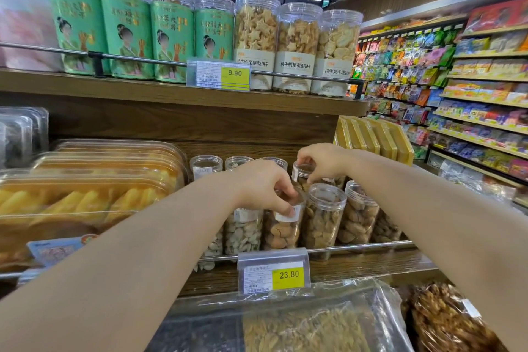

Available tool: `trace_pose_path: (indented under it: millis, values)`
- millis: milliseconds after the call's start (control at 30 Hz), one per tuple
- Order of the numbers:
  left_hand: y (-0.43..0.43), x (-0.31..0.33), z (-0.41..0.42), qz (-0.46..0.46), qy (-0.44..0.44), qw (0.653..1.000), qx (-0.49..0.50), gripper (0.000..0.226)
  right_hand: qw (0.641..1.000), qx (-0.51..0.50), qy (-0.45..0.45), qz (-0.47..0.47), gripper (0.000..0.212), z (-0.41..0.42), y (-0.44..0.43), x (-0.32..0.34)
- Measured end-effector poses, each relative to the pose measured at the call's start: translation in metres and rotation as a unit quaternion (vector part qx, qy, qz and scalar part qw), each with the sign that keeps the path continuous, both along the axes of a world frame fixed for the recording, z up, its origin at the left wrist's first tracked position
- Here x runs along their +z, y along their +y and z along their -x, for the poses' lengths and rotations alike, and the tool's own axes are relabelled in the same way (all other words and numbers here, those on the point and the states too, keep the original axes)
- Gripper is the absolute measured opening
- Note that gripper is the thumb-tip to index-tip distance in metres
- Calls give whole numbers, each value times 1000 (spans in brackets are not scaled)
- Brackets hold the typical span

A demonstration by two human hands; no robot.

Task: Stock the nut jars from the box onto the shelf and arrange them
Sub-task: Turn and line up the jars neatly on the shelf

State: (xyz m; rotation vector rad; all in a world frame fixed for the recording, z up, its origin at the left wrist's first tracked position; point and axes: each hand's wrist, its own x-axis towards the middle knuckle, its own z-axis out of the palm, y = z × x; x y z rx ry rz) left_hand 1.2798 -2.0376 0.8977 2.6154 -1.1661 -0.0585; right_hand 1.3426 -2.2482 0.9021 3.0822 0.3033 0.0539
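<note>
Several clear nut jars stand on the wooden middle shelf (pixel 371 263) behind a metal rail. My left hand (pixel 261 187) grips the lid of a front-row jar of brown nuts (pixel 281 233). My right hand (pixel 323 160) reaches further back and pinches the lid of a back-row jar (pixel 303 176). To the right of the held front jar stand a walnut jar (pixel 323 217) and another nut jar (pixel 358 214). A jar of pale seeds (pixel 243 230) stands to its left. The box is not in view.
Clear trays of yellow dried fruit (pixel 85 194) fill the shelf's left. A price tag reading 23.80 (pixel 274 274) hangs on the rail. Green canisters (pixel 125 28) and biscuit jars (pixel 297 46) line the upper shelf. Bagged nuts (pixel 445 320) lie below. A snack aisle (pixel 457 80) runs along the right.
</note>
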Motion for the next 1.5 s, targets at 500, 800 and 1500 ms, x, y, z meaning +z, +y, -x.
trace_pose_path:
  millis: [500,800,1500]
  values:
    - [-1,-2,-3,7,-1,1000,2,39,998,-13,-46,-33,44,0,6,-11]
    - [-1,-2,-2,8,3,1000,7,41,997,19,-33,-74,41,2,0,-12]
    - [-6,-4,5,-3,-13,1000,27,38,998,23,49,20,42,94,-8,17]
